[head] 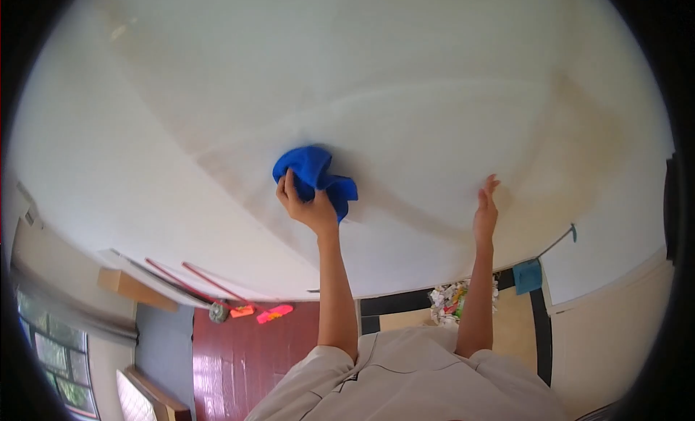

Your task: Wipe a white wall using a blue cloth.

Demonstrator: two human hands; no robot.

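Observation:
My left hand (pixel 307 206) grips a crumpled blue cloth (pixel 314 163), which lies against a white wall (pixel 412 133). Some of the cloth hangs out past my thumb on the right. Off to the right, my right hand (pixel 486 206) is raised at the wall with its fingers stretched out and nothing in it. Whether its fingertips touch the wall is hard to tell. Soft shadows fall across the wall around both arms.
Two red-handled brooms (pixel 217 290) lean at the lower left above a reddish-brown floor (pixel 255 361). Below the right arm sits a heap of crumpled paper (pixel 448 301), with a long-handled blue dustpan (pixel 527 277) nearby. A cardboard box (pixel 133 288) and window (pixel 59 356) are farther left.

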